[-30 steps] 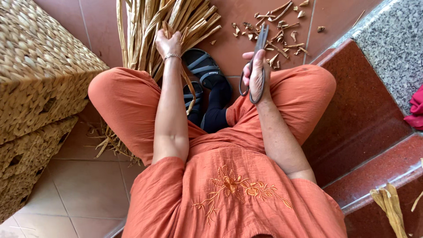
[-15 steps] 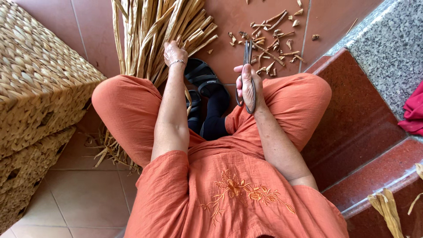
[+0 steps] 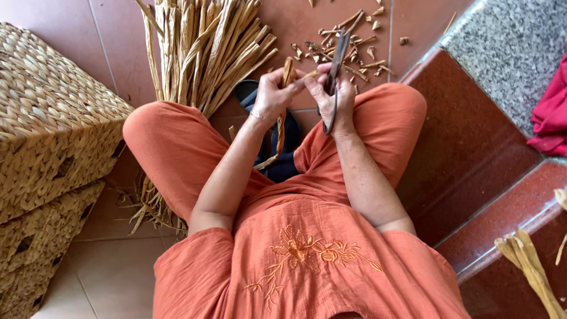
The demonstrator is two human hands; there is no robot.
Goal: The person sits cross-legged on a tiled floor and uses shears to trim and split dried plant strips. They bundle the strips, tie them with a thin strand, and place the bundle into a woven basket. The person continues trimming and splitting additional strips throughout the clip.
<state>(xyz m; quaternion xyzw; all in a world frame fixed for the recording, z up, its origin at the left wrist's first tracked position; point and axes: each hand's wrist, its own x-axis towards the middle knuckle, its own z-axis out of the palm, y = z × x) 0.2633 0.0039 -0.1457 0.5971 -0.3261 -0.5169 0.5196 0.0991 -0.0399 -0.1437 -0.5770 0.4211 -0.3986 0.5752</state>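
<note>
I sit on a step in orange clothes, knees apart. My left hand [image 3: 271, 94] grips a dried straw stalk [image 3: 282, 127] that hangs down between my knees. My right hand [image 3: 332, 94] holds dark scissors [image 3: 338, 56], their blades pointing away from me, while its fingers pinch the top end of the same stalk. Both hands meet above a dark sandal [image 3: 282, 159]. A big bundle of dried stalks [image 3: 204, 47] lies on the floor just left of my hands.
Woven straw baskets [image 3: 47, 136] are stacked at the left. Cut stalk scraps [image 3: 354, 47] litter the red tiles ahead. A red stone step [image 3: 472, 153] and a grey granite ledge [image 3: 508, 53] rise at the right, with a red cloth [image 3: 552, 118] and more stalks [image 3: 531, 266].
My left hand drew a stalk out of the bundle and brought it to my right hand. The right hand with the scissors moved in to meet it.
</note>
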